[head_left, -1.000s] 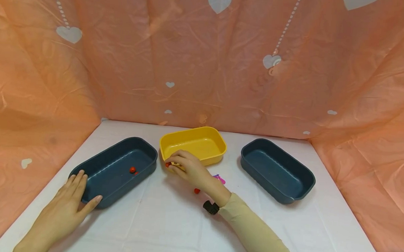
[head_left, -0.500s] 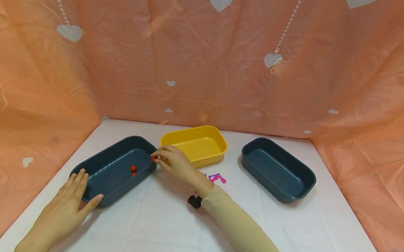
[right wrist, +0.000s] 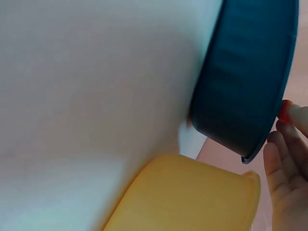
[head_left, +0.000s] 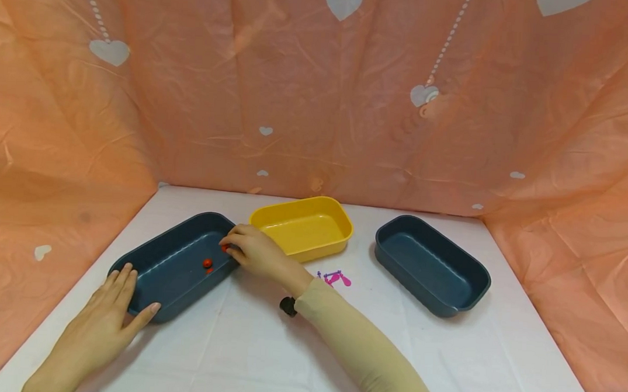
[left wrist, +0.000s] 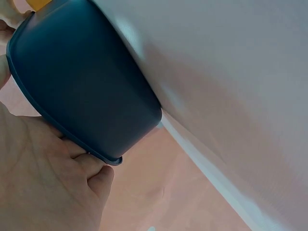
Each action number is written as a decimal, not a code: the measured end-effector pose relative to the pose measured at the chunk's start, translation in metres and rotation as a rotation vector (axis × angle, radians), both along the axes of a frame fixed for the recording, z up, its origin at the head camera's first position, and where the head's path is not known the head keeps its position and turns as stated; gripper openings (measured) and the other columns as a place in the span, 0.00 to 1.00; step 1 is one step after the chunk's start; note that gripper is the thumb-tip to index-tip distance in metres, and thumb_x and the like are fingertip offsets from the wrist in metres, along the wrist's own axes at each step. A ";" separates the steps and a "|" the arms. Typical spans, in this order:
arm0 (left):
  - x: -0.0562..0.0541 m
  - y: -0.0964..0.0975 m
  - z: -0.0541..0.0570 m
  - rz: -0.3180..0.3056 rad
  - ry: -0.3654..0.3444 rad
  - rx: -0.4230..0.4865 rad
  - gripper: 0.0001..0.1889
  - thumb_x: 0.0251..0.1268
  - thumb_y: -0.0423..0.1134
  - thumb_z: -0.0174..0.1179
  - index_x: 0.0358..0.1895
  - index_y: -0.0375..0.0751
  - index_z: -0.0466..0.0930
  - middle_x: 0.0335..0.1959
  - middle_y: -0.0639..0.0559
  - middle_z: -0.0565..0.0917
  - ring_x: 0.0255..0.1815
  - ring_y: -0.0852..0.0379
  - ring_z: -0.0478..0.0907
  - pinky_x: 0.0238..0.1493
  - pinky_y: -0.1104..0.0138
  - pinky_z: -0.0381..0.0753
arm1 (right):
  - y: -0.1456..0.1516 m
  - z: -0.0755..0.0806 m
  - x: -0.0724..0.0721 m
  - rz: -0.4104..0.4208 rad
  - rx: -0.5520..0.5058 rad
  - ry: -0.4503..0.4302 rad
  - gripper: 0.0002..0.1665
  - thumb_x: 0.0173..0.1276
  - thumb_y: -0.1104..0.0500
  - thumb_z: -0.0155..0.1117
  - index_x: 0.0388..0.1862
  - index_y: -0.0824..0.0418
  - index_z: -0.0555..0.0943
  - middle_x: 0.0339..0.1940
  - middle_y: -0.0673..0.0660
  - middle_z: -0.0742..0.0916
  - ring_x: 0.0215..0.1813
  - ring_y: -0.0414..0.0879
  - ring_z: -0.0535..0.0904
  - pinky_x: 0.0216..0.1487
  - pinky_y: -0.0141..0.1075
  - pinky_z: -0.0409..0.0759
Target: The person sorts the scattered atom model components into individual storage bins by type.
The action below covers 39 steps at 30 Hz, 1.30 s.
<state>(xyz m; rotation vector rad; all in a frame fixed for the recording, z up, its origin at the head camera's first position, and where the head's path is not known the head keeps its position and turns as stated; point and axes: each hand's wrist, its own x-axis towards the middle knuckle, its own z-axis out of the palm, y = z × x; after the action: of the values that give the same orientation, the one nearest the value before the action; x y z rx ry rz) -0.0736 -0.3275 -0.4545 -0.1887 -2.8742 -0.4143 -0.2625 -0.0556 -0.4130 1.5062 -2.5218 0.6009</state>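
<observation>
My right hand [head_left: 254, 249] pinches a small red ball [head_left: 224, 247] over the right-hand rim of the left dark blue tray [head_left: 186, 228]. The right wrist view shows this red ball [right wrist: 285, 110] between thumb and fingers at the tray's edge. Inside that tray lies another small red ball [head_left: 207, 263], with a red patch beneath it that may be its reflection. My left hand [head_left: 95, 321] rests on the tray's near left end, its fingers extended over the rim. In the left wrist view the palm [left wrist: 45, 178] lies against that rim.
A yellow tray [head_left: 338, 248] stands at the back middle, close to the right hand. A second dark blue tray [head_left: 410, 282] sits on the right. Small pink and purple pieces [head_left: 334, 277] lie on the white table [head_left: 265, 357] behind the right forearm. A peach curtain surrounds the table.
My right hand has moved left with the red ball, from the yellow tray's front corner to over the left tray's edge. The left hand has stayed in place.
</observation>
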 end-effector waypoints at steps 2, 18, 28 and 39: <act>-0.001 0.000 0.000 -0.002 0.003 -0.004 0.47 0.79 0.55 0.56 0.78 0.16 0.48 0.80 0.21 0.48 0.84 0.30 0.34 0.82 0.56 0.21 | -0.002 0.000 0.000 0.005 0.028 0.027 0.14 0.78 0.60 0.65 0.59 0.58 0.87 0.53 0.53 0.86 0.54 0.43 0.81 0.59 0.22 0.75; -0.002 0.000 0.000 -0.004 0.003 -0.007 0.47 0.79 0.54 0.56 0.77 0.15 0.48 0.80 0.20 0.48 0.84 0.29 0.35 0.82 0.56 0.21 | -0.004 -0.004 -0.001 0.021 0.053 0.070 0.15 0.77 0.61 0.66 0.60 0.58 0.86 0.55 0.54 0.85 0.55 0.44 0.82 0.60 0.22 0.76; -0.002 0.000 0.000 -0.006 0.000 -0.005 0.47 0.79 0.54 0.56 0.77 0.15 0.48 0.80 0.20 0.48 0.84 0.29 0.35 0.82 0.54 0.22 | -0.003 -0.005 0.000 0.023 0.024 0.076 0.14 0.76 0.62 0.66 0.58 0.58 0.87 0.54 0.54 0.85 0.55 0.44 0.82 0.60 0.22 0.75; -0.002 0.000 -0.001 0.001 -0.010 -0.014 0.47 0.79 0.55 0.56 0.77 0.14 0.48 0.80 0.19 0.48 0.83 0.27 0.35 0.81 0.55 0.20 | 0.005 0.002 0.005 0.010 -0.047 0.067 0.14 0.76 0.61 0.67 0.57 0.58 0.87 0.55 0.55 0.85 0.55 0.45 0.82 0.61 0.23 0.76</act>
<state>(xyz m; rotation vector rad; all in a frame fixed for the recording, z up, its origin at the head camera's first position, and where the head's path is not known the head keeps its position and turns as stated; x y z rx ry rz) -0.0755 -0.3279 -0.4551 -0.1886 -2.8874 -0.3964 -0.2577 -0.0502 -0.4107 1.4977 -2.4349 0.5973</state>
